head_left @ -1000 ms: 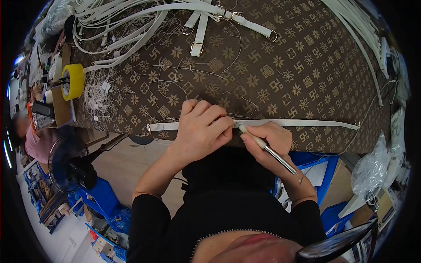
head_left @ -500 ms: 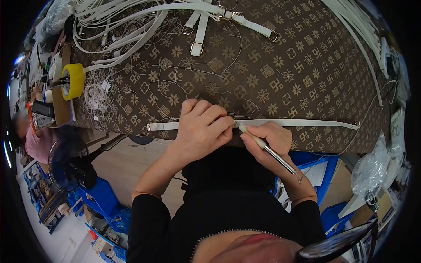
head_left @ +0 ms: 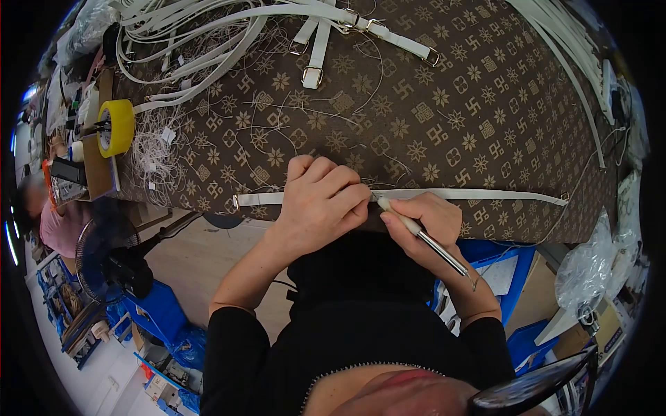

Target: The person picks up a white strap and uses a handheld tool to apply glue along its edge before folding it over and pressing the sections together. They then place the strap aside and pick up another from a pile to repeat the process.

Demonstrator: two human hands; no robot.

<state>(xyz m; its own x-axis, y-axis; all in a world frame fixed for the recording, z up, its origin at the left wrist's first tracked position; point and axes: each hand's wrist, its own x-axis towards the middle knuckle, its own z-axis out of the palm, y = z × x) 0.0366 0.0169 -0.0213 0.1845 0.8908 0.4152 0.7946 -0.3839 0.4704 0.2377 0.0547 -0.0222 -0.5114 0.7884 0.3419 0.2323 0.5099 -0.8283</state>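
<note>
A narrow white strap (head_left: 499,195) lies along the near edge of the patterned cloth, with metal fittings at its two ends. My left hand (head_left: 322,204) is closed over the strap's middle, fingers curled around it; the part beneath the fingers is hidden. In my right hand (head_left: 433,218) is a pen-shaped tool (head_left: 442,252) with a pale front part and a silver barrel ending in a small hook. Its tip points left toward the left fingertips, just at the strap. Loose thin threads (head_left: 399,186) lie beside the hands.
White straps with buckles (head_left: 312,75) lie at the back, and more strips (head_left: 555,41) hang at the right. A yellow tape roll (head_left: 116,129) and tangled threads (head_left: 156,149) are at the left. A fan (head_left: 111,260) and another person (head_left: 59,225) are beyond the left edge.
</note>
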